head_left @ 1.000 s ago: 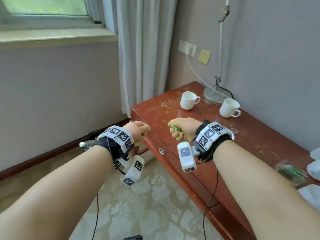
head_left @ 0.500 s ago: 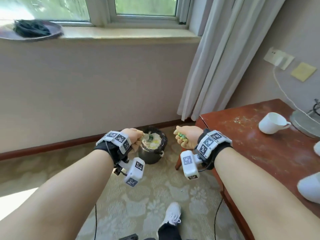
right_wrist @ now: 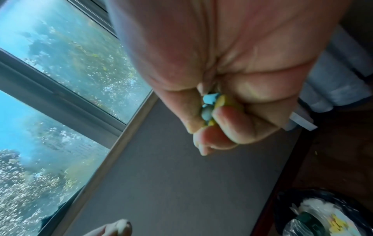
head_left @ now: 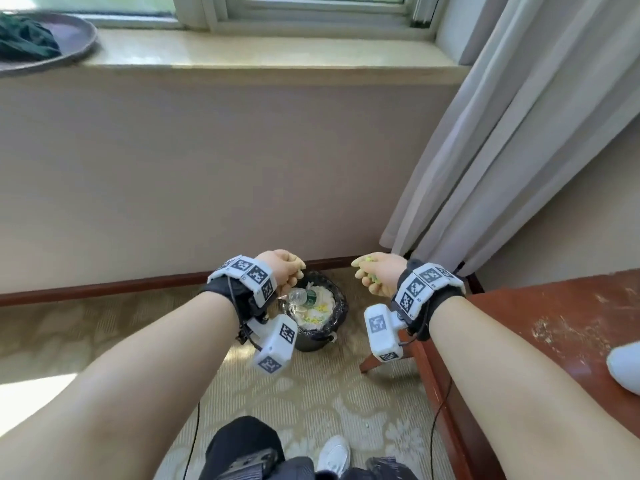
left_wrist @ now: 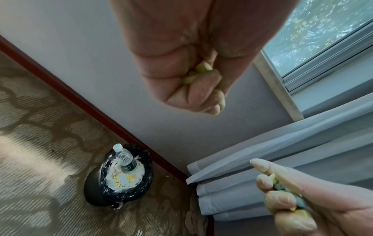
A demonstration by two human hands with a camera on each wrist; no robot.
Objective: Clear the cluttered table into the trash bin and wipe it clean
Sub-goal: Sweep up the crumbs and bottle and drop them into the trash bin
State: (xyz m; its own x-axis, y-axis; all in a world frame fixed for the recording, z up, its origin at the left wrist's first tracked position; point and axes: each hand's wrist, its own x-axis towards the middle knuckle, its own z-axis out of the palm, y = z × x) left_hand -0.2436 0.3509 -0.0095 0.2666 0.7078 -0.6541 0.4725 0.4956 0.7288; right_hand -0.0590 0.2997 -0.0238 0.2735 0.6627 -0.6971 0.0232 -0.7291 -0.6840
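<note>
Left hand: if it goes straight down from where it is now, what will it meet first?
Probably the plastic bottle lying atop the trash bin; the left hand seems above its near-left rim, though depth is unclear.

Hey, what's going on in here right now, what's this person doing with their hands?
A person is clearing scraps off a table. Both fists hold small bits: the left hand grips yellowish pieces, the right hand grips blue and yellow pieces. Both hands are raised above a black-lined trash bin on the carpet, which already holds a plastic bottle, white paper and similar bits. Nothing has been dropped yet. The wooden table to the right looks crumb-streaked.
</note>
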